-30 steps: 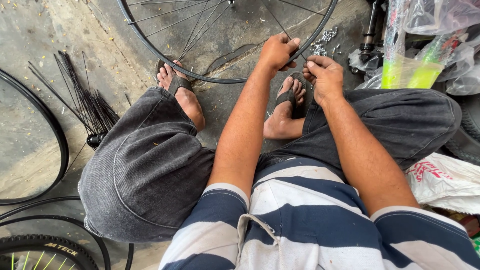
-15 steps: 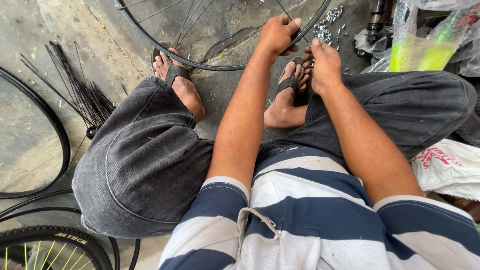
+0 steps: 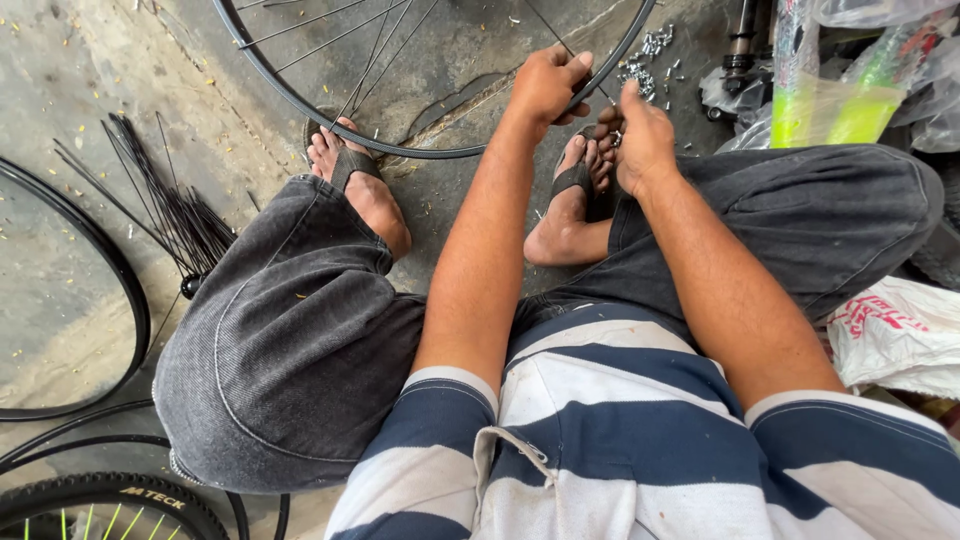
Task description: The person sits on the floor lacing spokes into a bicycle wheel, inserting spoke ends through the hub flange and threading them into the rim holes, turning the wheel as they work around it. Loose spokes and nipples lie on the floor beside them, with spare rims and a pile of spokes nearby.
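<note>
White printed bag (image 3: pixel 900 335), right

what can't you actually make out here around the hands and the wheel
- Head view: the wheel rim runs off the top edge, so its hub is unseen.
- What the right hand pinches is too small to tell.
- Left hand covers the rim where it grips.
- Small metal parts on the floor are too tiny to identify.

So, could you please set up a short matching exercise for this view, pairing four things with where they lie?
Things:
1. left hand
2. bundle of black spokes
3. small metal nipples
4. white plastic bag

Places:
A. on the floor beyond the right hand
B. beside the right thigh
C. gripping the wheel rim
D. on the floor left of the left knee

Pairs: 1-C, 2-D, 3-A, 4-B
</note>
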`<state>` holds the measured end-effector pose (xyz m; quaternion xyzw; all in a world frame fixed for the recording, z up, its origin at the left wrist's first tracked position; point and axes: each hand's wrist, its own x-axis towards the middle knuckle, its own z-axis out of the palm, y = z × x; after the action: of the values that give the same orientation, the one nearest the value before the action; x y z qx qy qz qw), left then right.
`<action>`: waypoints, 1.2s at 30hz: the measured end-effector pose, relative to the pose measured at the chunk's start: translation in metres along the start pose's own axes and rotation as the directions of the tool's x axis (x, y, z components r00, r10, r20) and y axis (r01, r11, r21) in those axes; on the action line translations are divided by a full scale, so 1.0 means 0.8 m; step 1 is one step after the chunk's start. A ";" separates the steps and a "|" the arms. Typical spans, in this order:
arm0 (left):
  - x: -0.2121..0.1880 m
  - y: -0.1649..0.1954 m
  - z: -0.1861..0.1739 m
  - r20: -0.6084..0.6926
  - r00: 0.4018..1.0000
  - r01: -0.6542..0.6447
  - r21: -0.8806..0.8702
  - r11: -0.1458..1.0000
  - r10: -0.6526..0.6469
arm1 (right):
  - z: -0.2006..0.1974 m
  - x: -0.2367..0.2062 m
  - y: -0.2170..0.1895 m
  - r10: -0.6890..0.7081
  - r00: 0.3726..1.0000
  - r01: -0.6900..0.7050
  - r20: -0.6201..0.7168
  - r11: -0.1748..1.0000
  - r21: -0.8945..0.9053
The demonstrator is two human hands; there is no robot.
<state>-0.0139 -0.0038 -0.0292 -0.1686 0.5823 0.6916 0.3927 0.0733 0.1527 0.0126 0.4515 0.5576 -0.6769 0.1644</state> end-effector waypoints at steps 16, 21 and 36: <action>-0.004 0.010 0.005 0.003 0.999 0.039 0.006 0.999 -0.039 | 0.001 0.003 -0.001 -0.123 0.992 0.124 0.015 0.991 -0.056; -0.005 0.013 0.007 0.010 1.000 0.028 0.013 1.000 -0.028 | 0.004 0.008 0.005 -0.109 0.993 0.106 -0.033 0.991 -0.078; 0.002 0.008 0.011 0.018 0.999 0.035 -0.004 0.999 -0.035 | 0.006 0.007 0.001 -0.136 0.990 0.132 -0.044 0.988 -0.084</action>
<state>-0.0173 0.0049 -0.0237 -0.1733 0.5743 0.6872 0.4097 0.0687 0.1498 0.0074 0.4226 0.6175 -0.6520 0.1226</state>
